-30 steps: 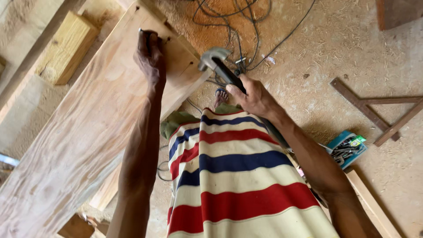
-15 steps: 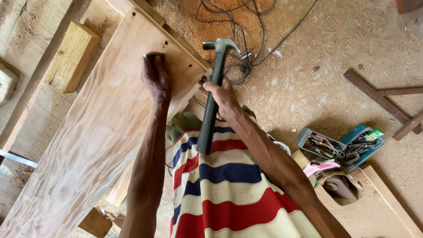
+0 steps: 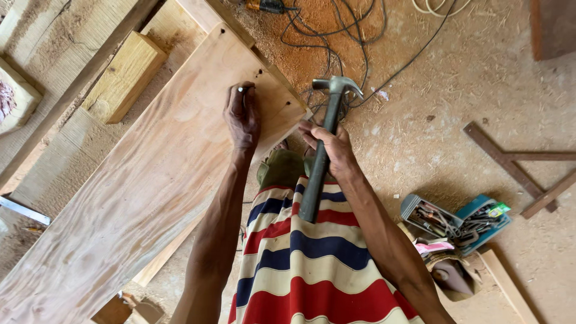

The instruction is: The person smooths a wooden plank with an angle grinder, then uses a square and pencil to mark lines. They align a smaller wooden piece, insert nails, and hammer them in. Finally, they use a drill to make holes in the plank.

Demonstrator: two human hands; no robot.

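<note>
Head view: one left hand (image 3: pixel 242 117) pinches one small metal nail (image 3: pixel 243 89) upright on one long pale plywood board (image 3: pixel 144 192). One right hand (image 3: pixel 332 147), just beside it, grips mid-handle one grey steel claw hammer (image 3: pixel 324 144), head beyond the fingers.

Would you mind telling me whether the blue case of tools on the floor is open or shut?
Open: the blue case lies with its lid spread, and metal tools show inside.
</note>
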